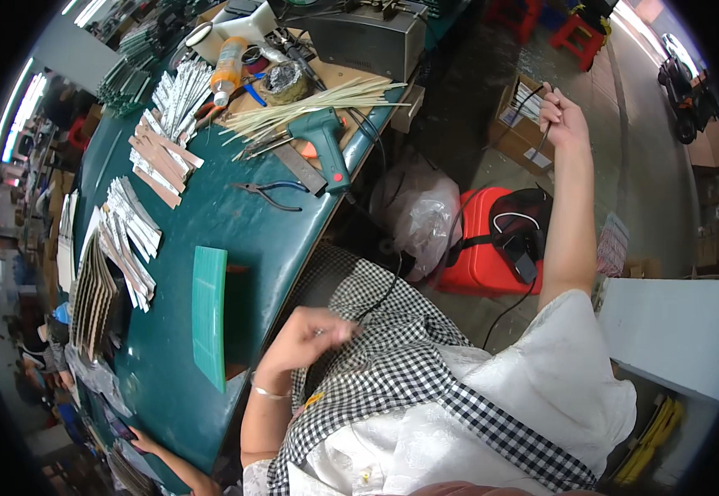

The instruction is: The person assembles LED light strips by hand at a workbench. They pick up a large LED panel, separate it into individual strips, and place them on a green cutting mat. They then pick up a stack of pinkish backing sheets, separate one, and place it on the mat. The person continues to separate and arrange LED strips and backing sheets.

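Observation:
My right hand is raised out to the right, fingers closed round a black cord. In front of my checked apron, my left hand is pinched and slightly blurred. A stretch of black cord runs up from its fingertips. Whether both hands hold the same cord, I cannot tell. Nearest my left hand on the table is a green curved panel, standing on edge. A green glue gun lies farther along the table edge, beside pliers and a dark metal bar.
The green table bears thin sticks, bundled strips, a glue bottle and a black metal box. Below stand a red case, a plastic bag and a carton. Another person's arm reaches in at lower left.

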Action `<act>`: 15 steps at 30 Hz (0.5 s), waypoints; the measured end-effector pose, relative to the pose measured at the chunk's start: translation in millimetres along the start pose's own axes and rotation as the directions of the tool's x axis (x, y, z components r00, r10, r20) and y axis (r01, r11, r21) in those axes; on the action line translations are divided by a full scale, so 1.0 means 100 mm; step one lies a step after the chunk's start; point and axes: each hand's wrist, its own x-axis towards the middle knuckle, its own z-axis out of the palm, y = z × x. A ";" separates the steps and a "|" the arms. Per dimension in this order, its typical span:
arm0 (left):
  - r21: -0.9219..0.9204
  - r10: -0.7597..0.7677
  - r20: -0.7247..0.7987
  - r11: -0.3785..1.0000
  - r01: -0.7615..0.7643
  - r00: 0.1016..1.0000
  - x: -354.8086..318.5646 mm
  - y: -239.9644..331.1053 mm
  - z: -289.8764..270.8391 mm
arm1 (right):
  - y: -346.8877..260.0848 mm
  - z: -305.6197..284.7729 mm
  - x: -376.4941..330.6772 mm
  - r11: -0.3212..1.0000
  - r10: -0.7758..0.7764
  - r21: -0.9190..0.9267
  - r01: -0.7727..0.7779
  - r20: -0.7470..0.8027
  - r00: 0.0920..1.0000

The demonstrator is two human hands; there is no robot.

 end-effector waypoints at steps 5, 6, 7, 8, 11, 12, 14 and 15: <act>0.388 0.209 -0.114 0.909 -0.150 0.971 0.63 0.05 0.45 | 0.78 0.78 -1.12 0.965 -0.008 -0.240 0.109 0.385 0.923; 0.461 0.255 -0.100 0.869 -0.182 0.962 0.70 0.09 0.51 | 0.94 0.84 -1.33 0.957 -0.019 -0.245 0.152 0.471 0.882; 0.471 0.312 -0.111 0.853 -0.227 0.944 0.77 0.14 0.54 | 1.09 0.84 -1.48 0.909 0.034 -0.366 0.200 0.542 0.840; 0.483 0.367 -0.127 0.834 -0.265 0.922 0.84 0.18 0.56 | 1.24 0.83 -1.62 0.844 0.103 -0.473 0.253 0.605 0.790; 0.130 0.463 -0.149 0.885 -0.447 0.873 0.99 0.16 0.59 | 1.76 0.76 -2.04 0.482 0.595 -0.873 0.073 0.388 0.703; -0.204 0.357 -0.130 0.904 -0.377 0.925 1.03 0.19 0.66 | 1.95 0.68 -2.07 0.372 0.682 -0.900 0.226 0.431 0.592; -0.481 0.028 0.120 0.876 0.034 0.992 0.92 0.48 0.58 | 2.27 0.38 -2.18 0.294 0.616 -0.921 0.255 0.387 0.686; -0.415 0.019 0.044 0.910 0.001 0.999 0.89 0.51 0.58 | 2.33 0.40 -2.21 0.201 0.553 -0.908 0.369 0.416 0.722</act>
